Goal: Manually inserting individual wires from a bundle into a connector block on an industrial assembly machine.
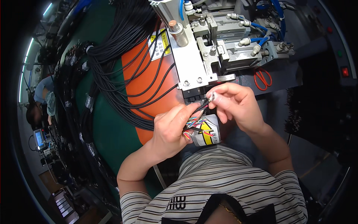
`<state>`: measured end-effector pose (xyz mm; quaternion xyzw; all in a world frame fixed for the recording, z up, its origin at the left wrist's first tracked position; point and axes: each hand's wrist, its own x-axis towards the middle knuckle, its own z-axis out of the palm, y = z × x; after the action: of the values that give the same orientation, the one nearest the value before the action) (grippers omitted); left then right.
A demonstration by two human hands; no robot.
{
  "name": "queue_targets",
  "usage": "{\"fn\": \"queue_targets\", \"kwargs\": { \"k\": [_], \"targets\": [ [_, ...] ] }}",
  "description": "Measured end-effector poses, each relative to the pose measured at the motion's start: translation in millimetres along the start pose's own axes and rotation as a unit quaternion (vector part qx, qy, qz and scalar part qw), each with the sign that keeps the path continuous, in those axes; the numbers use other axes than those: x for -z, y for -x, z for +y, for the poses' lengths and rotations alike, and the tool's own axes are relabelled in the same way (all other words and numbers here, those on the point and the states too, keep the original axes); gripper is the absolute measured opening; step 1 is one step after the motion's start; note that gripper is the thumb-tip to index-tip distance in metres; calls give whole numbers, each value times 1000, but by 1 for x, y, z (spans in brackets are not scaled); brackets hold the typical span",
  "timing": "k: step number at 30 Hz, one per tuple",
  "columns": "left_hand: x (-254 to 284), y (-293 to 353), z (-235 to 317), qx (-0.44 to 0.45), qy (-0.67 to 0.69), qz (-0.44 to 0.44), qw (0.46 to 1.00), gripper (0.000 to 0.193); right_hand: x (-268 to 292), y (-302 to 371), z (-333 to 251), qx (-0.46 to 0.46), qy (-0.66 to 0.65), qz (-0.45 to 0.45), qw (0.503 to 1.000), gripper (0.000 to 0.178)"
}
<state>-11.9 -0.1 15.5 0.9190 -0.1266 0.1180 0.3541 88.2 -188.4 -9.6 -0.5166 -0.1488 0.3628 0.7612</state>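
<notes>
My left hand [169, 128] is closed round several black cables, whose stripped ends fan out below it as thin coloured wires [195, 123]. One black cable end [202, 106] sticks out past its fingertips toward the right. At the tip of that end, my right hand [235, 106] pinches something small and whitish between thumb and forefinger; what exactly it is stays too small to tell. Both hands are just in front of a metal machine [192, 63] with pneumatic cylinders. A white and yellow label [209, 136] shows beneath the wires.
A thick bundle of black cables [108, 74] runs from the back left over an orange plate [149, 93] and a green surface [112, 127]. Red-handled scissors [263, 79] lie right of the machine. Blue air hoses [261, 27] cross its top. A person [44, 93] is at far left.
</notes>
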Motion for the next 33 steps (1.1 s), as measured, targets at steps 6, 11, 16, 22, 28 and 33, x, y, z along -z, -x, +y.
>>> {"fn": "queue_targets", "kwargs": {
  "k": [6, 11, 16, 22, 28, 33],
  "targets": [
    [-13, -4, 3, -2, 47, 90, 995, 36, -8, 5, 7, 11, -33, -37, 999, 19],
    [-3, -6, -3, -7, 23, 37, 999, 36, -10, 1, 18, 137, 58, 3, 989, 16],
    [-3, -4, -5, -40, -5, 21, 999, 45, 3, -2, -3, -99, -78, -33, 991, 10],
    [-12, -10, 2, -104, -51, 17, 993, 36, -5, 0, 2, -34, -15, -42, 998, 14],
    [-13, -15, 0, -64, -21, 40, 997, 30, -10, 9, 11, 77, -45, -37, 995, 34],
    [-15, -16, 1, -59, -9, 45, 997, 31, -17, 10, 24, 398, 427, 69, 809, 35]
  ]
}}
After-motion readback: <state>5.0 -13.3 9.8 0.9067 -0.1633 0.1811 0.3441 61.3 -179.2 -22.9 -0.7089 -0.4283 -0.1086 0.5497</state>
